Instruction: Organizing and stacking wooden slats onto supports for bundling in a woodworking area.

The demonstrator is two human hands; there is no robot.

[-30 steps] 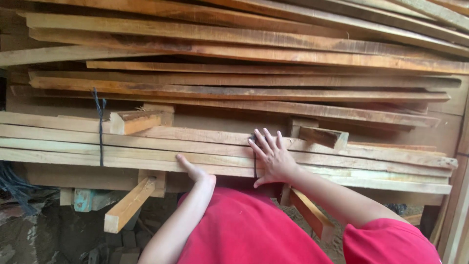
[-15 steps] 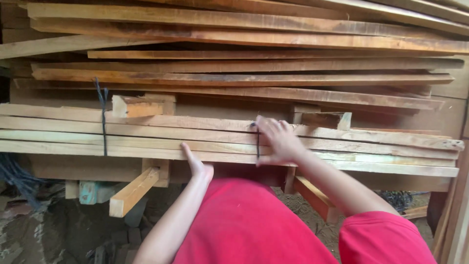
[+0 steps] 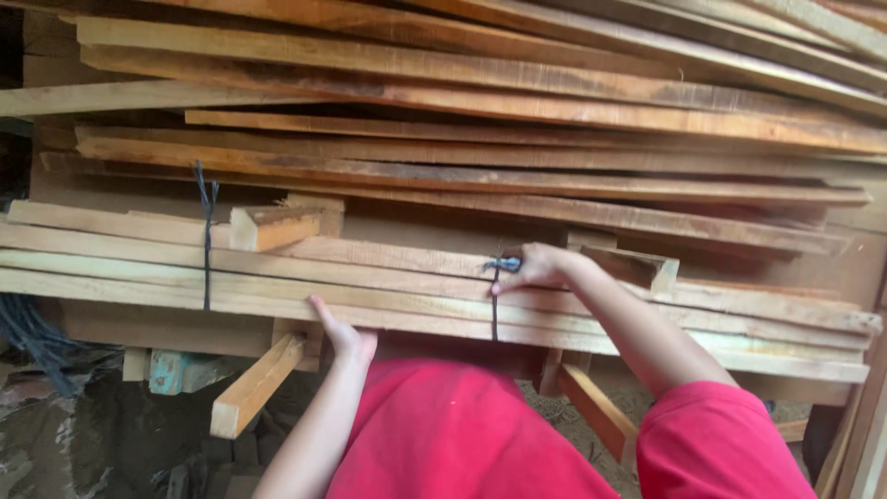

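Note:
A bundle of long pale wooden planks point(image 3: 370, 277) lies across in front of me, bound by two dark wire ties. My right hand point(image 3: 531, 266) rests on top of the bundle with its fingers pinched on the knot of the right-hand tie point(image 3: 496, 277). My left hand point(image 3: 344, 334) presses up against the bundle's underside, thumb and fingers apart, next to a short cross batten point(image 3: 254, 388). Red sleeves cover my arms and chest at the bottom of the view.
Above the bundle, several longer reddish-brown planks point(image 3: 480, 111) are stacked, slanting down to the right. The left wire tie point(image 3: 205, 231) wraps the bundle's left part. Short wood blocks point(image 3: 273, 226) sit on top. Dirt ground and another batten point(image 3: 596, 411) lie below.
My right hand has closed from a flat, spread palm on the planks to a pinch on the wire tie. The left hand stays under the bundle. The view has shifted slightly.

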